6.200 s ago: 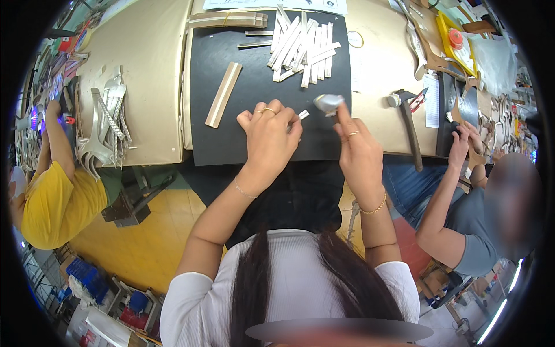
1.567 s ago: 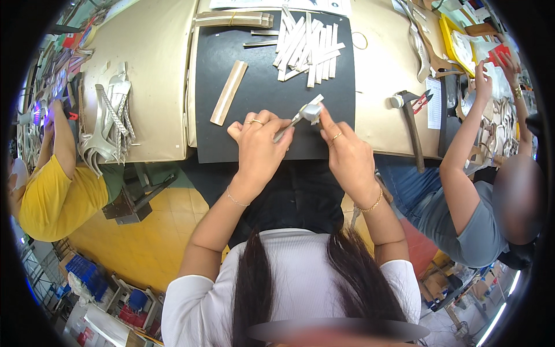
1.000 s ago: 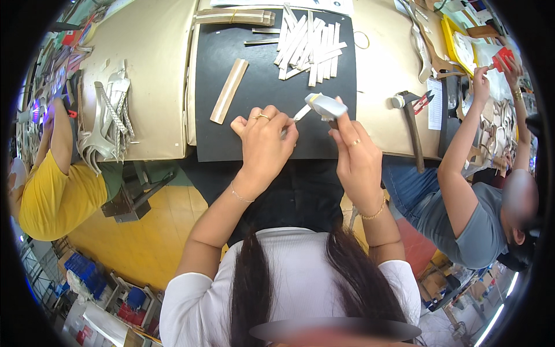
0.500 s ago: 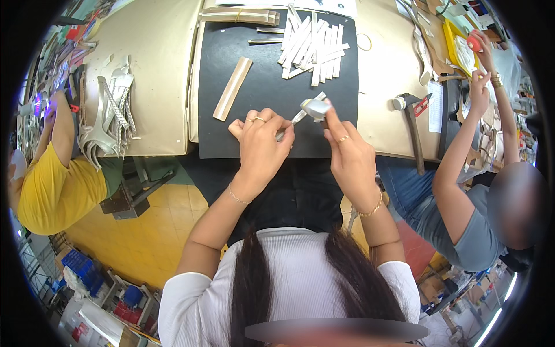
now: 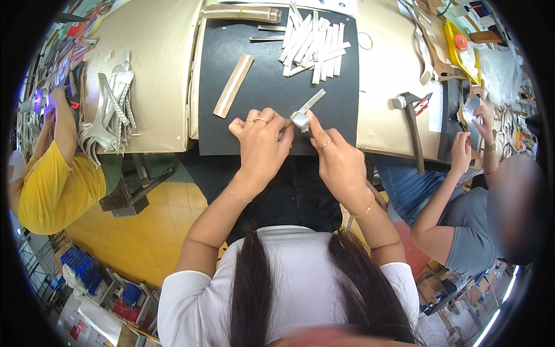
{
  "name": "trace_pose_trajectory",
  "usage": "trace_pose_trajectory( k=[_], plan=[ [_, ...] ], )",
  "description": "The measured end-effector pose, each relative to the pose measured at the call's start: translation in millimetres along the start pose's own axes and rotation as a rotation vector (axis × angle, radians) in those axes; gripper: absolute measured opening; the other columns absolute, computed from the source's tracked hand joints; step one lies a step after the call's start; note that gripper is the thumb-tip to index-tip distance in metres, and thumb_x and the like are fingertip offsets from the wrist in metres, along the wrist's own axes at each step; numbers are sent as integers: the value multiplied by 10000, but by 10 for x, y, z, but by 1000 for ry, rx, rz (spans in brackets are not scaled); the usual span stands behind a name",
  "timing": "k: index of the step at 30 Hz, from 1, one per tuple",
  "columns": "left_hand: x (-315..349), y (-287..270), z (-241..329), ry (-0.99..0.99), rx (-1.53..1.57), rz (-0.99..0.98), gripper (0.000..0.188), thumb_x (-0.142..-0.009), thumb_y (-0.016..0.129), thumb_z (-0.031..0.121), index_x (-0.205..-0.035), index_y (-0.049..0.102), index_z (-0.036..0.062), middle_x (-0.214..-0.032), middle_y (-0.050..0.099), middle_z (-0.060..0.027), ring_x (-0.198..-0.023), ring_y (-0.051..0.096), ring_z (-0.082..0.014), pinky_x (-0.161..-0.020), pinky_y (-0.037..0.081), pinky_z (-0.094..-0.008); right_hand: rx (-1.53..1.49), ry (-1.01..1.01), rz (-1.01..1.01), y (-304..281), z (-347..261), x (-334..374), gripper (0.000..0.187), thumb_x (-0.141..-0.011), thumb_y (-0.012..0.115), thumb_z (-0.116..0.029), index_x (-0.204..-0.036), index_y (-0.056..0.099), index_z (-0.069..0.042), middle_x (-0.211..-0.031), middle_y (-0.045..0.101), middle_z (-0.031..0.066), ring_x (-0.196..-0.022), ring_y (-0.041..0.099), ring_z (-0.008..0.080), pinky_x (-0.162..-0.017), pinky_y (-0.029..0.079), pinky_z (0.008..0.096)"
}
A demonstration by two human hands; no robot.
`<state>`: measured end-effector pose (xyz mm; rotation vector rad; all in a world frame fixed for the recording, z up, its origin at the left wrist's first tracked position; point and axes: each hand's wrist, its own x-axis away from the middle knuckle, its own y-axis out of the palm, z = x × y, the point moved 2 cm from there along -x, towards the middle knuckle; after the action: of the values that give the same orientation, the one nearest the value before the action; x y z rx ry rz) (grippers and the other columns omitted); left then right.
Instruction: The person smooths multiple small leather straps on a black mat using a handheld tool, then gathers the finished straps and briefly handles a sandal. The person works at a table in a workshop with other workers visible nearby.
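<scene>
A narrow pale strip [image 5: 313,100] slants up and right over the black mat [image 5: 248,136]. My left hand [image 5: 264,136] is closed at its near end, the fingers curled and the thumb side toward the strip. In my right hand [image 5: 341,165] is a small shiny grey blocky piece [image 5: 300,120], gripped at the fingertips. That piece sits on the strip, close beside my left fingers; its exact kind I cannot make out. Left of my hands lies a brown strip with a pale centre line [image 5: 233,87]. Many loose white strips [image 5: 315,46] are heaped farther back.
A banded bundle of brown strips [image 5: 241,12] lies at the mat's far left. To the right are a hammer [image 5: 410,115] and red-handled snips [image 5: 424,105]. Silver straps [image 5: 113,110] lie at left. A co-worker in yellow [image 5: 60,182] and one in grey [image 5: 459,231] sit either side.
My right hand has moved left and slightly down, bringing the grey piece along the strip toward my left fingers. The right co-worker's hands have lowered; the red round thing now rests in the yellow tray.
</scene>
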<state>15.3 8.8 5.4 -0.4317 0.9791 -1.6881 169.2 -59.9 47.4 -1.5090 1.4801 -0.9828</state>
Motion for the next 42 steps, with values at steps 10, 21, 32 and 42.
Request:
trace_pose_trajectory(
  k=[10,21,32,42],
  plan=[
    [75,-88,-42,-52,53,-8,64,-798,797,165,-818,770,110,-829,647,31,-846,561,-174,-862,267,-392,-173,-40,217,-144,21,-75,538,-953,643,-112,-1476,534,-173,-800,591,91,-637,652,289,-565,531,416],
    [62,-68,-33,-32,58,17,107,-769,788,129,-742,685,119,-798,605,24,-841,554,-197,-823,268,-413,-243,-59,241,-136,-69,-34,552,-932,670,-80,-1464,547,-159,-875,655,85,-647,662,277,-574,522,389],
    [173,-150,-64,-28,37,22,64,-795,807,151,-834,763,125,-829,643,35,-857,565,-177,-835,275,-395,-63,-7,36,-63,5,-81,553,-951,656,-110,-1484,530,-185,-854,630,82,-638,657,286,-564,527,397],
    [129,-105,-55,-35,39,18,71,-799,803,140,-804,742,104,-837,646,27,-856,564,-180,-840,275,-382,-88,-54,22,-117,-49,-98,601,-900,668,-31,-1473,536,-154,-859,631,87,-686,670,281,-582,533,412]
  ],
)
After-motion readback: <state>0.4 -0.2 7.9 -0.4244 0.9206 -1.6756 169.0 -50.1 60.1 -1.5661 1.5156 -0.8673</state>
